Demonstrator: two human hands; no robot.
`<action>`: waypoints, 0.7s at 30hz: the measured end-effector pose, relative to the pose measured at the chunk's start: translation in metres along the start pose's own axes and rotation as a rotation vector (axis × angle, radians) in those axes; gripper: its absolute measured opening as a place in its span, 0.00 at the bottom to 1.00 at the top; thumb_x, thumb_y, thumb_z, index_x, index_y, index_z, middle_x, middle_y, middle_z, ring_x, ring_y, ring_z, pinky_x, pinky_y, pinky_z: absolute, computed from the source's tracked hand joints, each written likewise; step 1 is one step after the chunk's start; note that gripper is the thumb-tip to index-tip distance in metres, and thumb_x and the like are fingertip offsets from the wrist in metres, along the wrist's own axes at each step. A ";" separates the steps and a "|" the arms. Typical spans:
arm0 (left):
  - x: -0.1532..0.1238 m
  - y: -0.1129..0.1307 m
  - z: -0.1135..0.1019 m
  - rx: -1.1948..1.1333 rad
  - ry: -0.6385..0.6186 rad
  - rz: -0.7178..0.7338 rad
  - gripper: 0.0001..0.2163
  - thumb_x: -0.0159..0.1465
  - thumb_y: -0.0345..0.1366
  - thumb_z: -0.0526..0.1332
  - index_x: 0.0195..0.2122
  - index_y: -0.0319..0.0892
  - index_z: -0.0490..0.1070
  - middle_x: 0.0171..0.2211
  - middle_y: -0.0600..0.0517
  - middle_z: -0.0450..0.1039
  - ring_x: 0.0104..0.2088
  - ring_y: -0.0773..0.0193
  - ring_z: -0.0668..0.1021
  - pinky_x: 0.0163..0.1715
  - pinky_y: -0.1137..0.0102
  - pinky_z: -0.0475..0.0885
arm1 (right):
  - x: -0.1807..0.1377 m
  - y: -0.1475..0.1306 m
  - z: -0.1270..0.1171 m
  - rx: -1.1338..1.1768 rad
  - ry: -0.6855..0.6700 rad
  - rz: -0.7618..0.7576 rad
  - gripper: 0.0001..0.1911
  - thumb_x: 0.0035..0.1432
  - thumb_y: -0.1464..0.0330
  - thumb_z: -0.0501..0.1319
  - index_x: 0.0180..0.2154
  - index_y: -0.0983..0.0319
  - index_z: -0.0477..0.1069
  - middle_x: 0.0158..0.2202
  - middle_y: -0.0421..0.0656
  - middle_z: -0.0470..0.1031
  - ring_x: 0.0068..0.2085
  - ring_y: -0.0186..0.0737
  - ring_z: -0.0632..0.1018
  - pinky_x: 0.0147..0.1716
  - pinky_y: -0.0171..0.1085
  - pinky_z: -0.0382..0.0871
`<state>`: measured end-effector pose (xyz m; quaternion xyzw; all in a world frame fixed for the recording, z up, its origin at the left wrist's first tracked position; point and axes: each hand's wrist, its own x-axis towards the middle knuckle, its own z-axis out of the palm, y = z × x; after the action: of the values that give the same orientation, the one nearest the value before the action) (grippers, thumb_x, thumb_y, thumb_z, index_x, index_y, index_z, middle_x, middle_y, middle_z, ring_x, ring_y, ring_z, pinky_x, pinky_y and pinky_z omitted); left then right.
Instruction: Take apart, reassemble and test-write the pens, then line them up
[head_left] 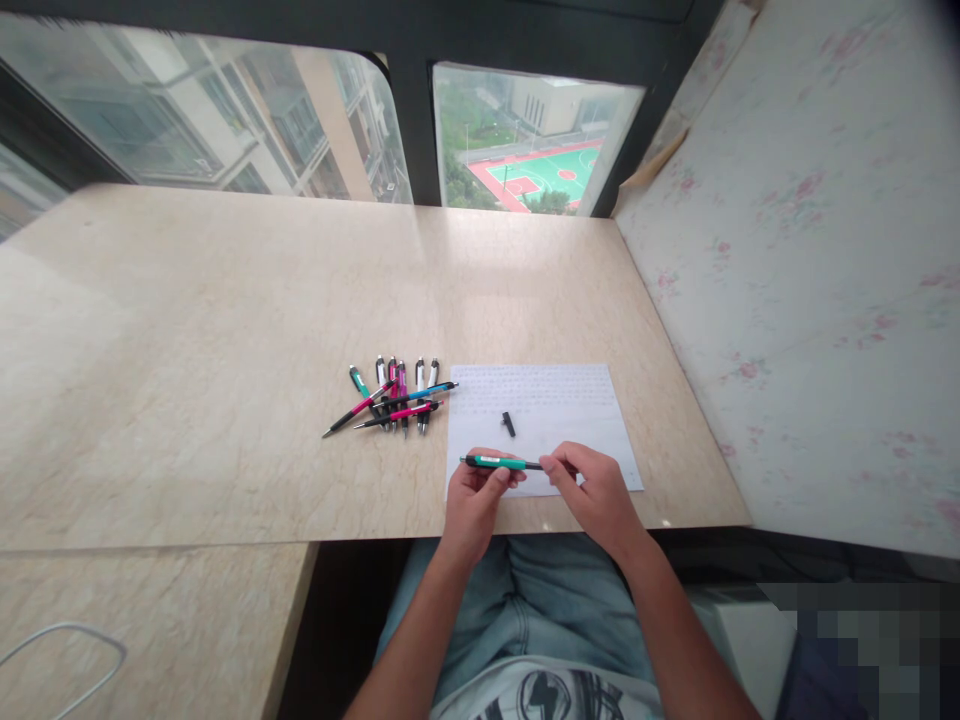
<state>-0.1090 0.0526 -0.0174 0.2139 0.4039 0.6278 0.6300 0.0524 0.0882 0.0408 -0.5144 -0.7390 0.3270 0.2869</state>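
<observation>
My left hand (480, 490) grips the barrel of a teal pen (496, 462), held level just above the near edge of a white sheet of paper (555, 400). My right hand (589, 485) pinches the pen's dark right end with its fingertips. A small black pen part (509, 423) lies loose on the paper a little beyond both hands. To the left of the sheet a pile of several pens (397, 395) in pink, blue, teal and black rests on the marble table (225, 350).
The table ends at a window at the back and a floral wall (810, 280) on the right. A lower ledge at the near left carries a white cable (67, 650). My lap in jeans shows below the table edge.
</observation>
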 end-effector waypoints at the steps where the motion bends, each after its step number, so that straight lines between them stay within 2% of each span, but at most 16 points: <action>1: 0.000 0.000 0.000 0.003 -0.008 0.000 0.08 0.59 0.36 0.70 0.36 0.40 0.75 0.33 0.50 0.79 0.31 0.66 0.78 0.37 0.70 0.72 | 0.000 0.000 0.000 -0.023 0.000 0.008 0.20 0.69 0.60 0.52 0.25 0.59 0.65 0.23 0.38 0.67 0.26 0.36 0.69 0.28 0.36 0.61; 7: -0.001 0.001 0.000 -0.010 -0.051 -0.001 0.07 0.59 0.36 0.70 0.36 0.40 0.76 0.34 0.49 0.79 0.33 0.65 0.78 0.38 0.69 0.72 | 0.001 0.001 0.001 -0.013 -0.049 0.069 0.25 0.70 0.58 0.50 0.21 0.60 0.63 0.19 0.37 0.65 0.23 0.34 0.69 0.26 0.35 0.57; 12: -0.001 0.002 0.002 -0.027 -0.014 -0.011 0.09 0.58 0.36 0.70 0.38 0.41 0.76 0.36 0.49 0.79 0.34 0.66 0.78 0.40 0.69 0.73 | 0.002 -0.001 0.001 -0.055 -0.003 0.053 0.25 0.68 0.56 0.52 0.21 0.60 0.64 0.20 0.38 0.66 0.24 0.35 0.67 0.26 0.36 0.57; 15: 0.001 0.001 0.000 -0.067 0.031 -0.007 0.08 0.58 0.37 0.71 0.36 0.40 0.76 0.34 0.49 0.79 0.32 0.68 0.78 0.37 0.72 0.73 | 0.003 0.003 0.001 0.092 -0.068 0.090 0.23 0.66 0.54 0.55 0.23 0.60 0.69 0.21 0.39 0.70 0.25 0.35 0.69 0.26 0.35 0.60; 17: 0.003 0.000 -0.002 -0.126 0.093 -0.025 0.10 0.56 0.38 0.72 0.35 0.40 0.76 0.33 0.50 0.79 0.31 0.68 0.78 0.35 0.73 0.73 | 0.006 0.010 0.002 0.291 -0.099 0.149 0.24 0.67 0.52 0.52 0.27 0.60 0.71 0.24 0.41 0.74 0.26 0.37 0.73 0.26 0.35 0.64; 19: 0.006 0.000 -0.004 -0.205 0.148 -0.044 0.12 0.54 0.39 0.74 0.34 0.40 0.76 0.33 0.50 0.79 0.30 0.69 0.78 0.34 0.74 0.74 | 0.012 0.019 0.008 0.398 -0.035 0.210 0.26 0.69 0.52 0.46 0.29 0.61 0.71 0.27 0.44 0.76 0.28 0.38 0.75 0.26 0.36 0.67; 21: 0.008 0.001 -0.005 -0.263 0.167 -0.054 0.13 0.52 0.40 0.75 0.34 0.41 0.76 0.33 0.51 0.79 0.30 0.70 0.79 0.34 0.75 0.74 | 0.019 0.025 0.017 0.268 0.077 0.231 0.21 0.68 0.55 0.50 0.31 0.61 0.71 0.29 0.44 0.76 0.30 0.40 0.75 0.28 0.37 0.68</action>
<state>-0.1149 0.0588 -0.0215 0.0656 0.3747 0.6736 0.6336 0.0480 0.1096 0.0130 -0.5653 -0.6132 0.4335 0.3413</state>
